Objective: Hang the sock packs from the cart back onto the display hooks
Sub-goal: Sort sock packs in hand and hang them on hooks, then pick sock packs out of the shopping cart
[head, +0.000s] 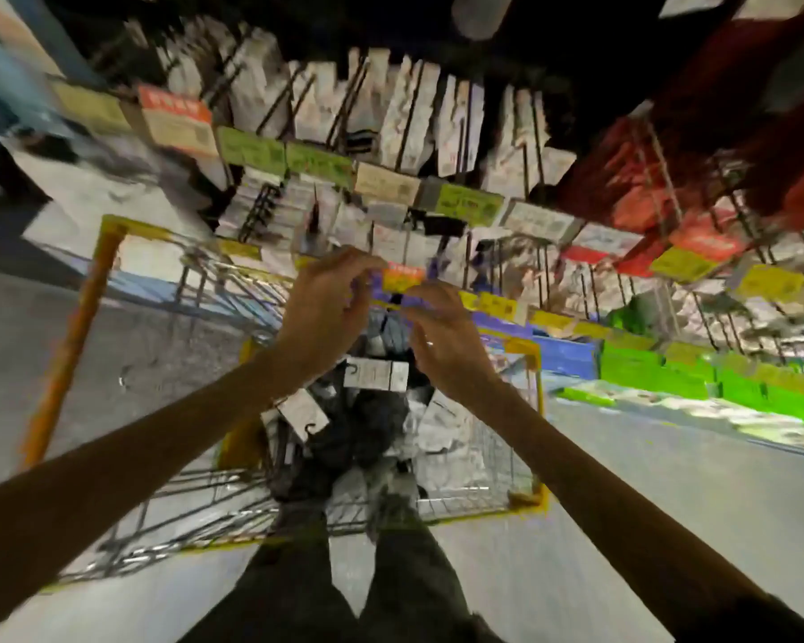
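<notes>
Head view, blurred, looking down into a wire cart with yellow rims, standing on a grey floor. At far left the cart's yellow bar rises at a slant. The left hand is raised above the cart, its fingers curled toward an orange and yellow tag on the display's edge. The right hand is just beside it, fingers curled under the same tag. Blur hides whether either hand pinches anything, so I cannot tell. Sock packs lie heaped in the cart below the hands, white cards with black hangers uppermost. Above, hung packs fill rows of dark hooks. At right, green boxes stand in a low row.
</notes>
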### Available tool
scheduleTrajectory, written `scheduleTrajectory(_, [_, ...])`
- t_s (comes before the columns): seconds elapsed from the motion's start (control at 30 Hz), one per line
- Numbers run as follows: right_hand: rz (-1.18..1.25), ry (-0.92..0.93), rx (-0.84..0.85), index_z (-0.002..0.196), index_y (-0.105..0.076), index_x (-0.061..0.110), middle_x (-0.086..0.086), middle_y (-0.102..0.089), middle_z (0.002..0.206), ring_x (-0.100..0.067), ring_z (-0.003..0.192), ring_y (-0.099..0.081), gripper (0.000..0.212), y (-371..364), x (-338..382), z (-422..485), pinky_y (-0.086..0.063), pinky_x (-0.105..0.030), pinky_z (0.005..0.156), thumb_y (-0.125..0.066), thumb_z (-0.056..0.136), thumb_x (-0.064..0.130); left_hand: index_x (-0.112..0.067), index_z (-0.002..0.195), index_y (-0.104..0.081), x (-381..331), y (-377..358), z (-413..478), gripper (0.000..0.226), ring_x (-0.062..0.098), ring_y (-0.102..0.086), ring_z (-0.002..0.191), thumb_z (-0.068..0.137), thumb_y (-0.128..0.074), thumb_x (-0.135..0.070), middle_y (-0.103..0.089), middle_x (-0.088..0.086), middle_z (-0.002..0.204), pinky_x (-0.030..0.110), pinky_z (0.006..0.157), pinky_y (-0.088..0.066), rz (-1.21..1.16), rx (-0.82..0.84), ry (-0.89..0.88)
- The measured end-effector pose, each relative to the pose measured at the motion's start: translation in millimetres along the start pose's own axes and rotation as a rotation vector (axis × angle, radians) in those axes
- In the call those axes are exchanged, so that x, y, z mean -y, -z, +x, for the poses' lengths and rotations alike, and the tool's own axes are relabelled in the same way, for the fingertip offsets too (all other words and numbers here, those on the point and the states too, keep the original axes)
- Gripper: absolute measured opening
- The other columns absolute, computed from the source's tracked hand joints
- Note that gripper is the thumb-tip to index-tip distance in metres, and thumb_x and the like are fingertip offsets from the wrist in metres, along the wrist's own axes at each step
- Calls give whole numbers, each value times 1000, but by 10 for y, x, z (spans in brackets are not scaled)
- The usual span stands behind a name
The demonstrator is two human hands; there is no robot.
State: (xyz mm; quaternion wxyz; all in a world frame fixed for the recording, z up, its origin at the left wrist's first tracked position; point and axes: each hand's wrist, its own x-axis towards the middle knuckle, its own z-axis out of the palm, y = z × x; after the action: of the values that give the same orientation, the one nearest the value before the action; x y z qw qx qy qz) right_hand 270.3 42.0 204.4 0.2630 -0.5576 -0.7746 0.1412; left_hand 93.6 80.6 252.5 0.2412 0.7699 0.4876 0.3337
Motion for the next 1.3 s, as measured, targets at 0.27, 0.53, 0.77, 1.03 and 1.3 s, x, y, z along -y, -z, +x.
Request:
scheduleTrajectory(0.27, [198, -416, 468, 110, -64, -10, -32, -60, 110, -44, 110, -53, 26, -1677, -616, -830, -40, -50, 98, -52, 88, -5, -9, 105, -73, 1121, -1089, -1315, 29, 32, -69, 95, 89, -49, -7, -74, 13, 109, 34, 82, -53, 39, 235, 497])
scheduleTrajectory(0.53, [305, -611, 782, 116, -60, -7, -27, -64, 105, -39, 96, -61, 30, -2954, -985, -1452, -45, -38, 76, -53, 87, -1, -1, 107, -71, 1786, -2146, -2152, 22, 38, -66, 97, 97, -51, -3, -72, 22, 106, 37, 81, -45, 70, 302, 789])
scheduleTrajectory(0.77, [276, -617, 750, 143, -42, 6, -26, -46, 132, -39, 124, -46, 56, -3669, -985, -1616, -41, -45, 100, -61, 92, 17, -1, 114, -65, 2422, -2521, -2475, 27, 35, -61, 106, 92, -50, 1, -68, 21, 111, 18, 70, -31, 56, 139, 1076])
scheduleTrajectory(1.03, [58, -502, 633, 142, -38, 7, -19, -33, 142, -35, 127, -28, 65, -4040, -794, -1378, -26, -41, 106, -59, 93, 44, -9, 136, -41, 2914, -2429, -2540, 48, 36, -45, 125, 92, -57, -19, -46, 20, 139, 44, 102, -41, -77, -128, 1431])
scheduleTrajectory(1.3, [403, -774, 588, 117, -46, 9, -12, -58, 118, -27, 108, -53, 40, -4079, -954, -1047, -48, -29, 82, -67, 88, 26, -11, 124, -45, 3058, -2270, -2490, 74, 36, -66, 102, 60, -63, 20, -66, 13, 116, 54, 72, -61, -674, -218, 1615])
